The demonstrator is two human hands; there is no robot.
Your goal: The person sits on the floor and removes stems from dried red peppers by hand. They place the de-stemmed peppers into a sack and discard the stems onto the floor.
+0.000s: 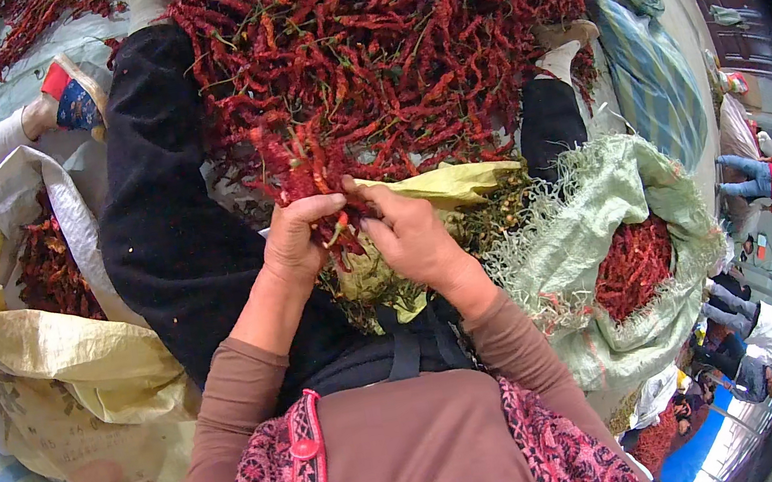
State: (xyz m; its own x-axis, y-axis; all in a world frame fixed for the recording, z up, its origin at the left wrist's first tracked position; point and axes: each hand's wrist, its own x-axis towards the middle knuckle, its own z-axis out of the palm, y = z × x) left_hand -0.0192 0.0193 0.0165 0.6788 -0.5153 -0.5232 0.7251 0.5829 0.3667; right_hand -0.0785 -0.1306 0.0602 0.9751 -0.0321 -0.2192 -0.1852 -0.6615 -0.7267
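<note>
Both my hands meet in front of me around a bunch of dried red chillies (305, 163). My left hand (290, 241) is closed around the bunch, its thumb lying across the top. Close beside it, my right hand (414, 241) has its fingers bent in against the same chillies; its fingertips are partly hidden, so what it pinches I cannot make out. Beyond my hands spreads a big heap of dried red chillies (386, 49). Just under them, a yellow sack (443, 186) between my legs holds dry stems and leafy scraps (502, 207).
At my left stands an open white and yellow sack (72, 361) with darker chillies inside. A frayed pale green sack (615, 346) with red chillies is at my right. Blue striped sacks (653, 78) lie beyond it. Another person's leg and shoe (76, 98) reach in at left.
</note>
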